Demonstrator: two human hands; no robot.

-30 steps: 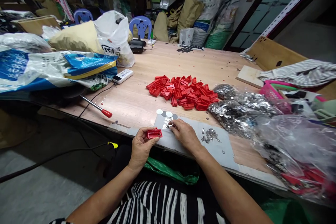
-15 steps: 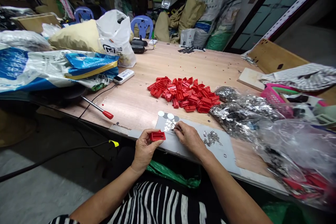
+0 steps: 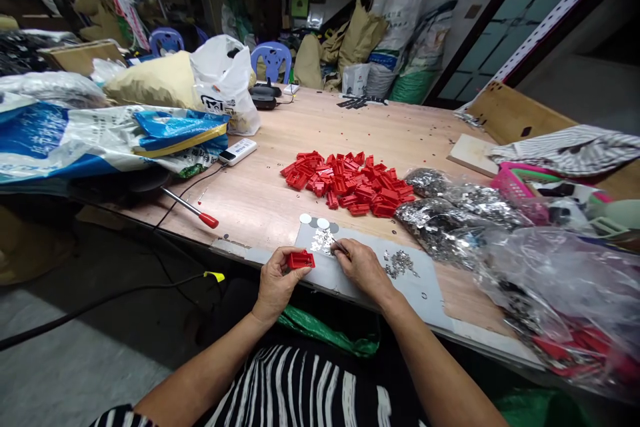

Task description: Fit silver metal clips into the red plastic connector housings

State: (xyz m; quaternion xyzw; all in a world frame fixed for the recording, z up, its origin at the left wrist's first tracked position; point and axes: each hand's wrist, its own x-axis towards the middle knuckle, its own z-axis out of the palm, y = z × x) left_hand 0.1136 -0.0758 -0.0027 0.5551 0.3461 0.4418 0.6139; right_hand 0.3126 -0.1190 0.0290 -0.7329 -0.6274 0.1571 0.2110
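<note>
My left hand (image 3: pixel 276 282) is closed around a small red plastic housing (image 3: pixel 301 259), its open hollow side up, at the table's front edge. Small bits seem to sit inside the hollow. Just to the right, my right hand (image 3: pixel 364 268) pinches a thin dark tool (image 3: pixel 341 247) that looks like tweezers. Its tip points at a little heap of shiny white-looking metal pieces (image 3: pixel 321 240) on a grey mat (image 3: pixel 367 287). Another scatter of small metal parts (image 3: pixel 400 263) lies on the mat, right of my right hand. Behind the mat spreads a pile of similar red housings (image 3: pixel 350 181).
Clear plastic bags of metal parts (image 3: pixel 440 213) crowd the right side, beside a pink basket (image 3: pixel 515 183). A lever with a red grip (image 3: pixel 207 220) juts out at the left. Further left are a white device (image 3: pixel 238 151) with a cable and large sacks (image 3: pixel 100 137).
The whole view has shifted slightly as the head moved. The thin tool in my right hand shows more plainly, its tip by the white pieces. My left hand keeps the red housing in place.
</note>
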